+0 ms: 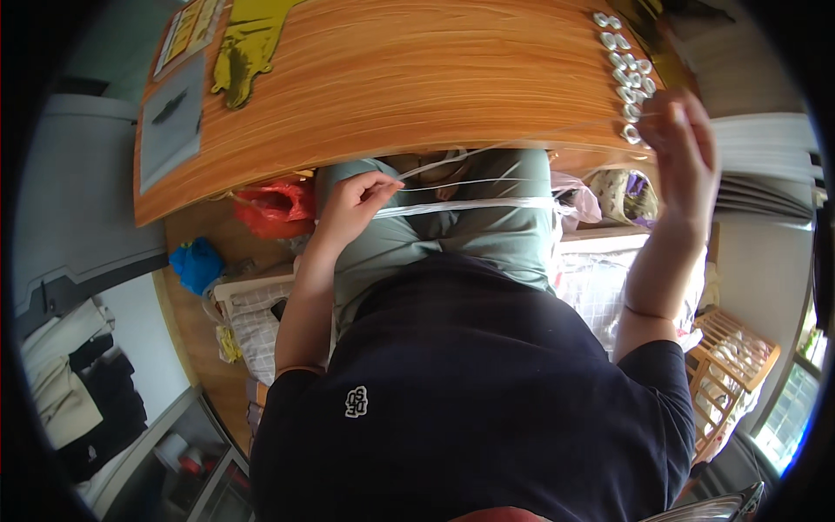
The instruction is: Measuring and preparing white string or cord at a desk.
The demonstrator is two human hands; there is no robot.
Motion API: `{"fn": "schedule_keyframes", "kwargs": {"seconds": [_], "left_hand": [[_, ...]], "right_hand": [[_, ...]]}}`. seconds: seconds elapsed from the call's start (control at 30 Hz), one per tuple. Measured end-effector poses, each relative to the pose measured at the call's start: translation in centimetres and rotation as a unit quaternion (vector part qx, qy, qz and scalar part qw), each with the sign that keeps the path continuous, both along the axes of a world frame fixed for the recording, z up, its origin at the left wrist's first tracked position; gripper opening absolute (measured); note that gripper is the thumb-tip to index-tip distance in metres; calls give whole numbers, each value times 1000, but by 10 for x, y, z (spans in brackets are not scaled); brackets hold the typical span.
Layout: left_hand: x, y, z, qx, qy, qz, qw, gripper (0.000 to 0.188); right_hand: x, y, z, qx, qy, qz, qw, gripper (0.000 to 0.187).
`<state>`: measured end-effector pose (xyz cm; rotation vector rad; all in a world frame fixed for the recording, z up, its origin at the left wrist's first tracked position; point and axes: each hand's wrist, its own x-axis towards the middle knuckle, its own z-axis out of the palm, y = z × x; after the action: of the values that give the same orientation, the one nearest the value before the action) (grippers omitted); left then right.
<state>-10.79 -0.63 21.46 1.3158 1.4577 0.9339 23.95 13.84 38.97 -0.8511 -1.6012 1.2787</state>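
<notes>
My left hand (355, 207) is over my lap, fingertips pinched on a thin white ribbon (452, 159). From there the ribbon runs up and to the right, toward my right hand (685, 152), raised beside the table's right end. That hand is also closed, slightly blurred, and seems to pinch the ribbon's other end. Below, a bundle of white strands (487, 205) stretches across my thighs, its left end by my left hand. Small white ribbon coils (630, 111) lie in rows along the table's right side, close to my right hand; several of them show.
The wooden table (391, 78) spans the view ahead. Flat gold foil (252, 52) and a clear sheet (171, 130) lie at its left. A red plastic bag (277, 207) and a blue bag (197, 265) are left of my legs. A wooden rack (726, 348) stands at right.
</notes>
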Motion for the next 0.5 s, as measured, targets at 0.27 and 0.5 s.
{"fn": "schedule_keyframes", "kwargs": {"seconds": [0.27,0.5], "left_hand": [[-86,-49,-68,-20,98,61,993,24],[-133,-74,-119,-41,63,219,973,36]], "right_hand": [[59,37,32,40,-9,-235,971,21],[277,113,82,29,-72,-257,963,36]]}}
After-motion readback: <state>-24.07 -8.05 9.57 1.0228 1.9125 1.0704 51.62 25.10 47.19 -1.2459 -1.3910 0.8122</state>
